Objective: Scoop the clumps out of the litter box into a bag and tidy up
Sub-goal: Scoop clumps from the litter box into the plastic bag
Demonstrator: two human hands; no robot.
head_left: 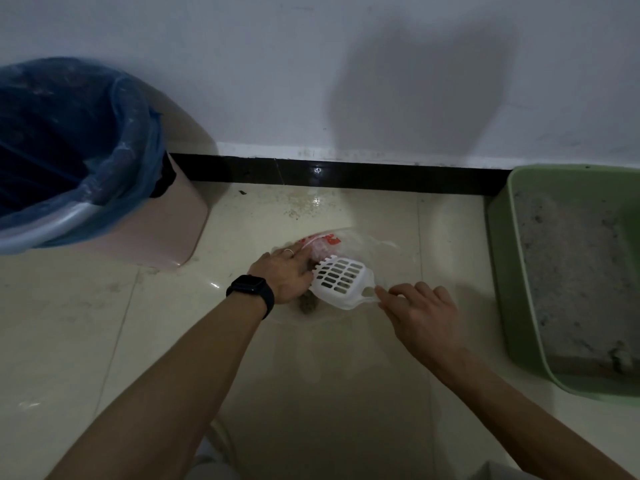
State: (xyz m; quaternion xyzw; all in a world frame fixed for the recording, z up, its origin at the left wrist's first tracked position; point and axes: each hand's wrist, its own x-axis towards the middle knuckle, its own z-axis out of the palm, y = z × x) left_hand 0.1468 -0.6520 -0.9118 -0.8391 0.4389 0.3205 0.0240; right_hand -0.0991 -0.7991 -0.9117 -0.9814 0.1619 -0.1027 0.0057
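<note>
A white slotted litter scoop (341, 280) lies tilted over a clear plastic bag with red print (323, 242) on the tiled floor. My right hand (420, 315) pinches the scoop's handle. My left hand (285, 273), with a ring and a black watch at the wrist, grips the bag's edge beside the scoop head. A grey clump (309, 305) shows under the scoop, by the bag. The green litter box (502, 271) with grey litter stands at the right.
A pink bin (166, 233) lined with a blue bag (131, 140) stands at the left against the white wall. A black skirting board (346, 176) runs along the wall's foot. Small litter crumbs dot the floor near it.
</note>
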